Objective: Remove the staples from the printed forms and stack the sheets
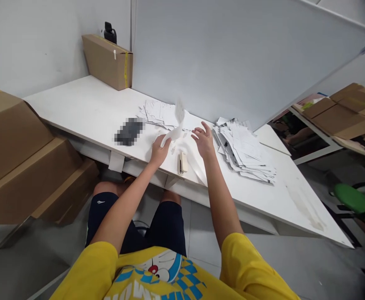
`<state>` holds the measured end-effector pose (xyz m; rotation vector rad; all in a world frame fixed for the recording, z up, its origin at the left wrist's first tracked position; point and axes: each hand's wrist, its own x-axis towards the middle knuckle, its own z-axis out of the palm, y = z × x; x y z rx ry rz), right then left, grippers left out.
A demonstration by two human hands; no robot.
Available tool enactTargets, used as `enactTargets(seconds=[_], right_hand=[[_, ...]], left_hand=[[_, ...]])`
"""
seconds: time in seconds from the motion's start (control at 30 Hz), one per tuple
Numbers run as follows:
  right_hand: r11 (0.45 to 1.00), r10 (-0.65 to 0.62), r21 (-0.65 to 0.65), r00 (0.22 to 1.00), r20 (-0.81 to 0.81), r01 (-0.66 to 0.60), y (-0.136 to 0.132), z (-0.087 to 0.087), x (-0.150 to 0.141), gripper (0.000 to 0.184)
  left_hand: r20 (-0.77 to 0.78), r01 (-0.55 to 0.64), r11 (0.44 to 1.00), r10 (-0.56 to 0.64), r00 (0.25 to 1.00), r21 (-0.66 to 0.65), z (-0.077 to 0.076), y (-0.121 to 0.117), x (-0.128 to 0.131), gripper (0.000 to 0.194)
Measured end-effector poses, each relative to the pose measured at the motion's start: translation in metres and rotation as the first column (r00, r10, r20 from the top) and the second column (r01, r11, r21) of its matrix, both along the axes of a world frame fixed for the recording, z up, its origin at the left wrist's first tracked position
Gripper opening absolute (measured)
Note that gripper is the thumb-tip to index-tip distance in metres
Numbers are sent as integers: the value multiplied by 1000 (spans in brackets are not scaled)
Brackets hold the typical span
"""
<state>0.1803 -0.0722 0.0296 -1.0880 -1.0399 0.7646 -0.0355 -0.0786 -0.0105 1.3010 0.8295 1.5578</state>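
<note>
My left hand (pixel 159 151) is closed on a white paper strip (pixel 176 130), whose upper end bends upward and is blurred. Across from it my right hand (pixel 205 141) is raised above the table with its fingers apart and nothing in it. Between my forearms a beige stapler (pixel 183 162) lies near the table's front edge. Another white strip (pixel 195 163) runs beside the stapler toward that edge. Small white scraps lie around it. Behind my left hand is a spread of printed papers (pixel 160 112); a thicker, uneven stack of papers (pixel 245 150) lies right of my right hand.
A dark, pixelated object (pixel 129 131) lies on the white table (pixel 76 98) to the left. A cardboard box (pixel 110 62) stands at the back, a black bottle (pixel 110 33) behind it. Large cartons (pixel 10 146) crowd the left side. A grey partition (pixel 220 58) borders the table's back; a green chair (pixel 357 204) is at right.
</note>
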Motion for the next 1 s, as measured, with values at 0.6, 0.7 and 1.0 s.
enactTargets(seconds=[0.6,0.7,1.0], right_hand=[[934,328,-113,938,-110,-340,21,-32,10,59],[956,270,-104,961,-56,-275,25,-35,14,54],[990,127,-69,991,42,-124,30,-36,17,60]], left_hand=[[-299,88,996,-87,950,-12,6,-3,-6,41],[-349,95,994,-71,934,52,9,-2,-7,35],[-301,153,987,-131,945,52,10,1,-6,37]])
